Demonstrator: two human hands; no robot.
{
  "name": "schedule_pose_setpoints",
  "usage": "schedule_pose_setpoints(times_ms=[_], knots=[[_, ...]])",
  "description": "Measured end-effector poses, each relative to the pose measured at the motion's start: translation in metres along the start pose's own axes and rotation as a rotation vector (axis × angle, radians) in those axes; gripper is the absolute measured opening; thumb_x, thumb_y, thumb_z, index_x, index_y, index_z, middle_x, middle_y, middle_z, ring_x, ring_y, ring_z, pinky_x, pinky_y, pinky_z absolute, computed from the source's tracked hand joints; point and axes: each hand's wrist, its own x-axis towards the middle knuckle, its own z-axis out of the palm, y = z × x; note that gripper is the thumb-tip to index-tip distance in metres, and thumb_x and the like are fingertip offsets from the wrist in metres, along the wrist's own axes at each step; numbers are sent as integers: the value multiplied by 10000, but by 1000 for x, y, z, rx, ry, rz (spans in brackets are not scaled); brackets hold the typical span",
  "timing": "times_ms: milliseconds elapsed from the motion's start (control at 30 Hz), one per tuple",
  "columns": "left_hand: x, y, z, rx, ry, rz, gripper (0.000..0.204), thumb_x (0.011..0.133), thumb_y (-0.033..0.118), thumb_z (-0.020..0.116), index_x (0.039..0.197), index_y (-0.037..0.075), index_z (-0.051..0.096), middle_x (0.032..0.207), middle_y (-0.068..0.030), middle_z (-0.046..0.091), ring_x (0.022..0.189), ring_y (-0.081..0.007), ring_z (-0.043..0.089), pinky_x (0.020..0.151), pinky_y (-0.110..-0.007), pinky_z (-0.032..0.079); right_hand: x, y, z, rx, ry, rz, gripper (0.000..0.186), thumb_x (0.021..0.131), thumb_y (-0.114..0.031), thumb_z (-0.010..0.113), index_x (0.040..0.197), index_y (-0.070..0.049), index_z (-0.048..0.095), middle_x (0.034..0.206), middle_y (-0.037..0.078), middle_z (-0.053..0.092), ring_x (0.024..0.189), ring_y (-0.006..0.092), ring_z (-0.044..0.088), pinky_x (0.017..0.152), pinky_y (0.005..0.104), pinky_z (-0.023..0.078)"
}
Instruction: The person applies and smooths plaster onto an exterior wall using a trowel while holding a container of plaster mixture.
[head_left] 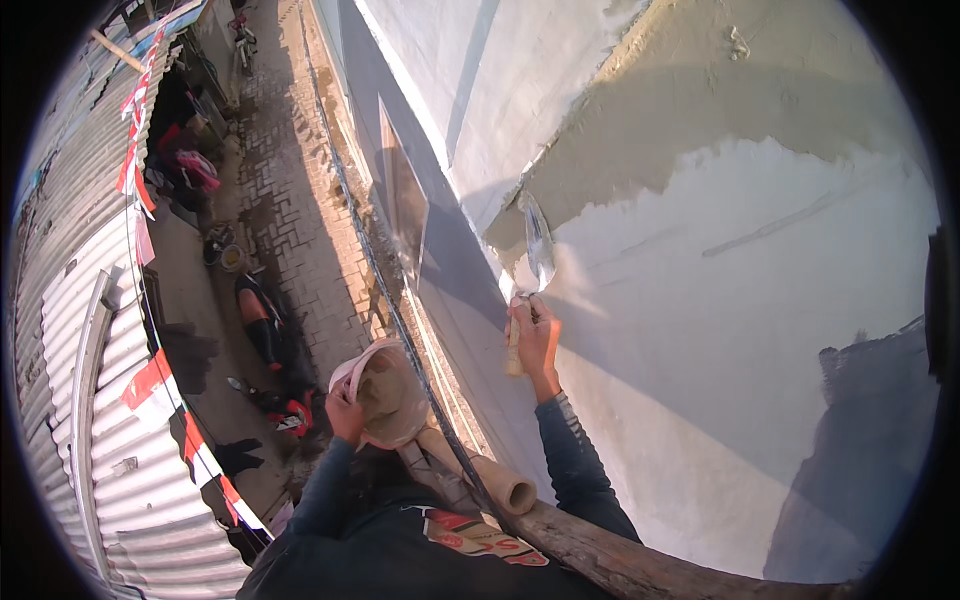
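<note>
My right hand (pixel 538 335) is closed round the light handle of a trowel (pixel 538 243). The trowel's shiny blade lies against or very close to the wall (pixel 680 330), at the lower tip of a wet band of grey-brown plaster (pixel 620 165). To the left, my left hand (pixel 345 415) grips the rim of a pale bucket (pixel 398 430), its fingers over the edge. Inside the bucket is grey-brown mix. The bucket is tilted so that its opening shows, and its underside is hidden.
A bamboo pole (pixel 500 485) and a wooden log (pixel 600 555) cross just in front of my body. A black cable (pixel 385 285) runs past the bucket. Far below lies a paved alley (pixel 285 190) with a parked motorcycle (pixel 262 315). Corrugated roofing (pixel 120 420) with red-white bunting (pixel 155 385) lines the left.
</note>
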Motion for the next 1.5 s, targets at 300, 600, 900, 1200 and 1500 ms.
schedule_pose_setpoints(times_ms=[300, 600, 900, 1200, 1500], knots=[[5, 6, 11, -123, -33, 32, 303, 791, 54, 691, 1070, -60, 666, 934, -67, 705, 841, -110, 599, 777, -284, 481, -31, -100, 6, 3, 117, -279, 180, 942, -137, 633, 976, 40, 641, 652, 25, 564, 507, 84, 528, 442, 240, 408], [6, 5, 7, -43, -82, 61, 414, 731, -69, 612, 1143, -45, 651, 1062, -63, 689, 948, -142, 614, 876, -279, 472, 8, -2, -10, 64, -65, 72, 228, 936, -206, 611, 855, 6, 631, 690, 41, 580, 493, 104, 535, 404, 271, 427], [8, 2, 7, 16, 5, 92, 335, 752, 1, 642, 1080, -67, 661, 921, -96, 702, 836, -125, 611, 777, -285, 482, 1, -23, -10, -315, 25, 6, 271, 908, -220, 646, 822, 34, 609, 606, 25, 546, 482, 111, 498, 445, 298, 406], [3, 8, 7, 10, 33, 55, 221, 728, -47, 591, 939, -64, 654, 790, -45, 625, 744, -97, 519, 689, -285, 457, -44, -116, 3, -6, 58, -183, 319, 942, -192, 638, 1099, 86, 628, 737, 48, 595, 509, 95, 536, 423, 234, 427], [5, 10, 7, 20, -34, 28, 447, 704, -75, 537, 1135, -48, 652, 1046, -83, 697, 964, -154, 630, 890, -283, 470, 11, 16, -11, 36, -56, 160, 238, 918, -222, 653, 847, 5, 653, 653, 34, 567, 487, 101, 535, 403, 267, 428]])
